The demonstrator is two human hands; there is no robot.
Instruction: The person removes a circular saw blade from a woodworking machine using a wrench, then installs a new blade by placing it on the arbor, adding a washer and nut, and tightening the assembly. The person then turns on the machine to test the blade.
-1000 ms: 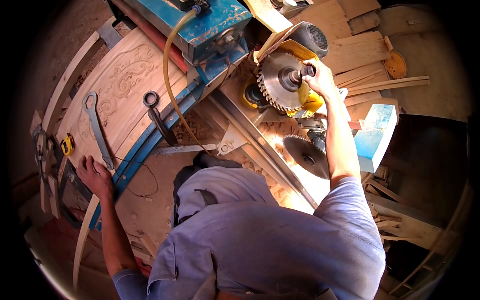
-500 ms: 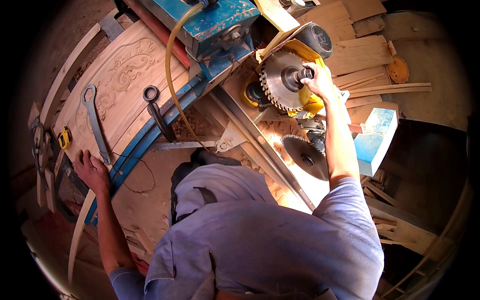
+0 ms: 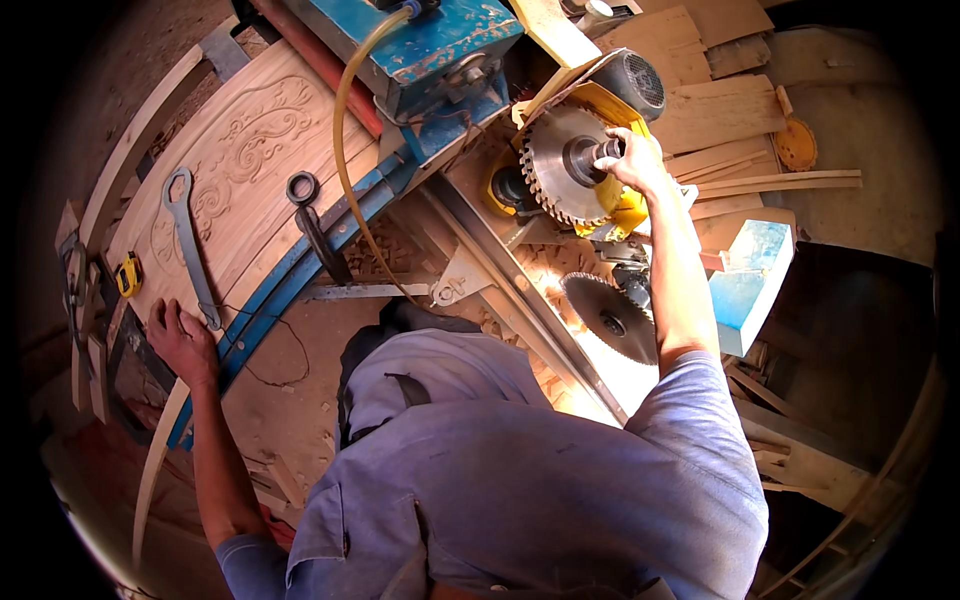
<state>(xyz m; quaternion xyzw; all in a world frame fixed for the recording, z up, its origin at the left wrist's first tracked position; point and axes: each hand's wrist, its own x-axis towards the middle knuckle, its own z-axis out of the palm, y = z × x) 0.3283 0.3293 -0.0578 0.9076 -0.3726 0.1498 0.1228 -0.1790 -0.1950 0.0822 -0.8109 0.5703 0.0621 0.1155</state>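
Note:
A toothed circular saw blade [image 3: 560, 165] is mounted on a yellow machine with a motor. My right hand [image 3: 636, 160] is closed round the dark arbor nut [image 3: 606, 150] at the blade's centre, thumb and fingers on either side. At the left my left hand [image 3: 184, 340] lies on the lower edge of a carved wooden panel [image 3: 265, 165], fingers stretched out and holding nothing. Close by on the panel are a large flat wrench [image 3: 186, 240], a yellow tape measure [image 3: 129, 275] and a dark ring wrench [image 3: 318, 225]. A thin wire loops beside the hand.
A second, darker saw blade [image 3: 610, 318] sits below my right forearm. A blue machine housing [image 3: 430, 50] with a yellowish hose [image 3: 345, 120] stands at the top. Wood boards [image 3: 720, 110] lie at the upper right, and a light-blue block-shaped piece [image 3: 752, 285] stands at the right.
The fingers of my right hand have shifted slightly round the arbor nut, showing more of its threaded-looking side. My left hand stays in place on the panel.

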